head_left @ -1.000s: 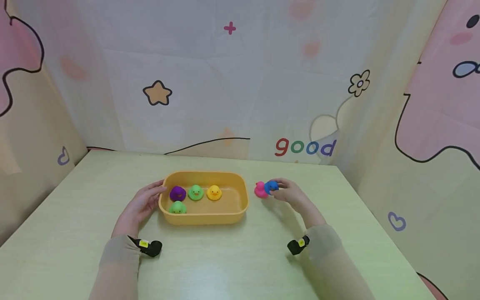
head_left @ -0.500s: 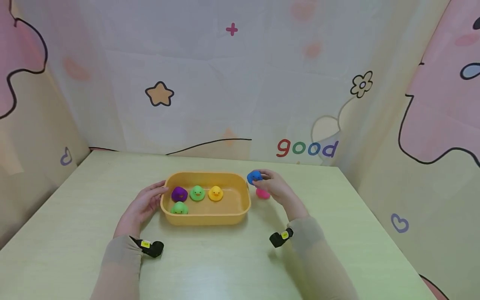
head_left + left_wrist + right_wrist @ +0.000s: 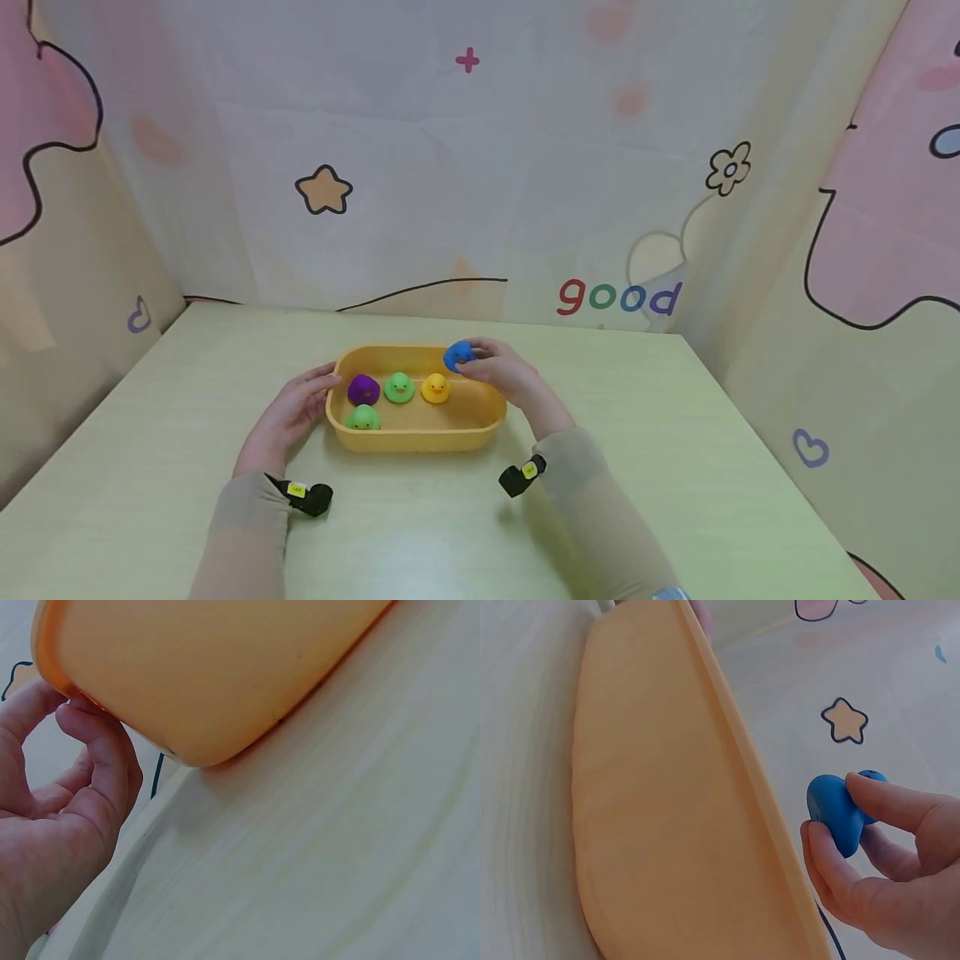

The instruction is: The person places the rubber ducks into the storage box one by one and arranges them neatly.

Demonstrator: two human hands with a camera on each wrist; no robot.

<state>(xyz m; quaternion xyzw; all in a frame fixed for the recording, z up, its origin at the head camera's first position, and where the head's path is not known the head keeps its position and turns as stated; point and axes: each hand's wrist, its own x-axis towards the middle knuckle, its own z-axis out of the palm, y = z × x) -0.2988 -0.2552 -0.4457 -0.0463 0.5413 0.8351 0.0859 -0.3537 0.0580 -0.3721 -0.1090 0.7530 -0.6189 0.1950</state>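
My right hand (image 3: 504, 373) pinches a blue toy duck (image 3: 459, 357) between thumb and fingers, raised over the back right part of a yellow plastic tub (image 3: 420, 442). In the right wrist view the blue duck (image 3: 838, 814) shows above the tub's rim. My left hand (image 3: 295, 408) holds the tub's left end, its curled fingers (image 3: 101, 746) at the rim. Inside the tub sit a purple duck (image 3: 363, 390), a green duck (image 3: 400, 387), a yellow duck (image 3: 436, 388) and, at the front left, another green duck (image 3: 363, 418).
The tub stands on a pale wooden table (image 3: 420, 525). A printed cloth backdrop (image 3: 405, 183) closes off the back and both sides. The pink duck to the right of the tub is almost wholly hidden behind my right hand.
My right hand has lifted the blue duck from beside the pink duck and carried it left, over the tub. My left hand stays at the tub's left end.
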